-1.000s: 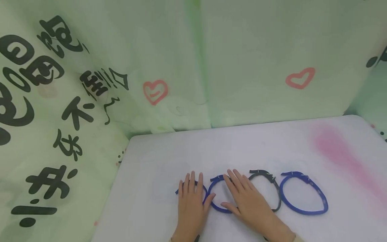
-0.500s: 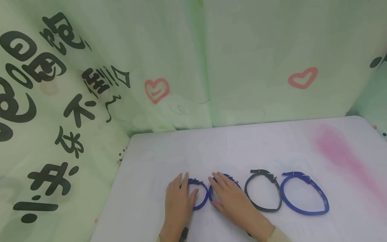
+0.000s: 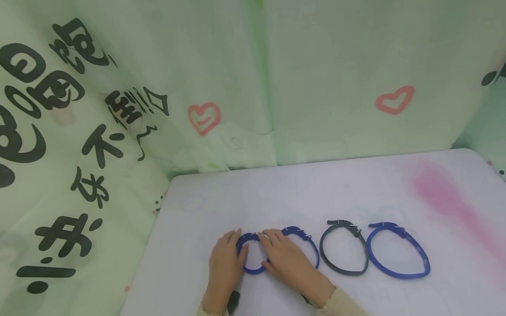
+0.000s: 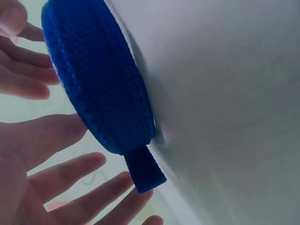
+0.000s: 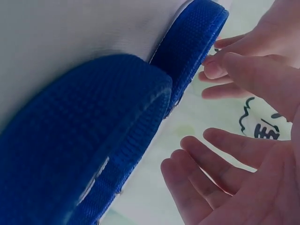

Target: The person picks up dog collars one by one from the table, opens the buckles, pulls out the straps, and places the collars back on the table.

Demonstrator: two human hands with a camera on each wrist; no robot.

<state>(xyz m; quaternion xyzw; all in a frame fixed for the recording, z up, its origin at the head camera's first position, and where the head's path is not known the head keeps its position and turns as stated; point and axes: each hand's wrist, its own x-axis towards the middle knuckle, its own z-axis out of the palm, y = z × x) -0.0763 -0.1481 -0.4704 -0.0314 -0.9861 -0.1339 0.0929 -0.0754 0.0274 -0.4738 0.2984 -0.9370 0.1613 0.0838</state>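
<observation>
In the head view, the smallest blue buckled collar [image 3: 254, 271] lies as a ring on the table [image 3: 221, 197] between both hands. My left hand [image 3: 224, 263] is at its left side, fingers loosely bent. My right hand [image 3: 286, 259] reaches over the left part of a second blue collar [image 3: 317, 254], hiding it, with fingertips near the first collar's right side. In the left wrist view, the spread fingers [image 4: 89, 206] stand beside the blue band [image 4: 98, 79] and its strap end [image 4: 144, 171]. The right wrist view has two blue bands, with relaxed fingers [image 5: 201, 173] alongside.
To the right lie a black collar [image 3: 344, 272] and a larger blue collar [image 3: 395, 275], side by side. A green curtain [image 3: 324, 79] with hearts and dark lettering hangs behind and left of the table. A pink patch [image 3: 439, 184] marks the right side.
Both hands have moved left. The right hand has come off the black collar and crossed the second blue one; the left hand has moved off the smallest collar to its left edge.
</observation>
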